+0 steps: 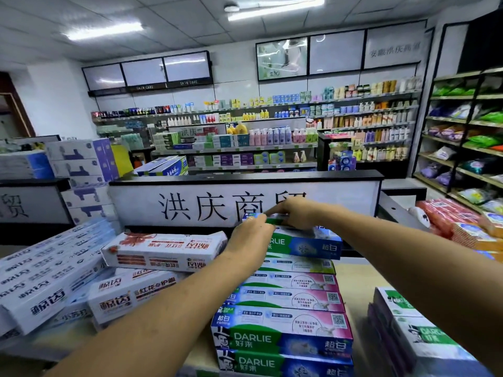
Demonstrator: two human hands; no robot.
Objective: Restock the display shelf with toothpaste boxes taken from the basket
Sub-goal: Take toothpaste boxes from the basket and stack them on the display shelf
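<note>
Both grips, left hand (251, 235) and right hand (296, 213), hold the topmost toothpaste box (276, 221).

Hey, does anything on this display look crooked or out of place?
Yes. The white-and-red box left of the Darlie stack lies tilted atop its pile, while the Darlie stack is squared up. Nothing looks damaged.

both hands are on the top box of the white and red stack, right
No: the head view shows the left hand and right hand on the top box of the Darlie stack; the white and red stack lies beside it.
</note>
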